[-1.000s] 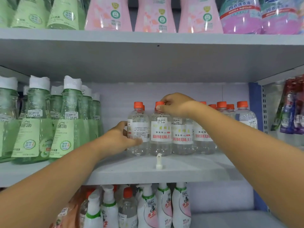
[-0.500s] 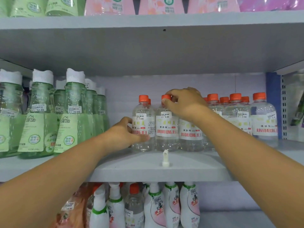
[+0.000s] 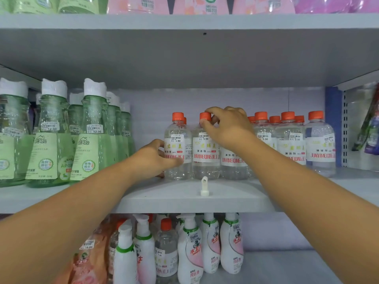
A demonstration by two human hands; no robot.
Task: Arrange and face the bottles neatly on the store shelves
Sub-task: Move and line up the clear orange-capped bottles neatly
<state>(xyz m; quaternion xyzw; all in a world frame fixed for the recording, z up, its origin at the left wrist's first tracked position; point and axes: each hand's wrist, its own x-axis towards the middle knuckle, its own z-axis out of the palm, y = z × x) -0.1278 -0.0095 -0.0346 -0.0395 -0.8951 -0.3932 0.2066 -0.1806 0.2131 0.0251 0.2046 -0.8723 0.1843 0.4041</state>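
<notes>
Since the earlier frame little has shifted: both hands stay on the same two clear bottles, and only the view has tipped a little, so more of the row toward the right end of the shelf now shows.

The right hand (image 3: 226,128) has its thumb and fingertips (image 3: 209,110) curled round the orange cap (image 3: 205,116) of the second clear bottle (image 3: 205,148), pinching it from above. The left hand (image 3: 155,158) wraps the lower body of the leftmost clear bottle (image 3: 177,146), thumb laid across the front of the label and the other fingers hidden behind it. Both bottles stand upright and touching, at the left end of the orange-capped row (image 3: 287,140), set back from the front edge of the middle shelf (image 3: 184,201). A small white spout piece (image 3: 204,186) stands loose on the shelf just in front of them.

Green bottles (image 3: 90,136) fill the left part of the same shelf, with a bare gap between them and the clear row.

The step appears to be turning these labels square to the front. A hold on the cap alone gives leverage high up, so a firm twist or pull could tip the bottle into its close-packed neighbours. Either wrist, sweeping low along the front edge, could knock the white piece off.
</notes>
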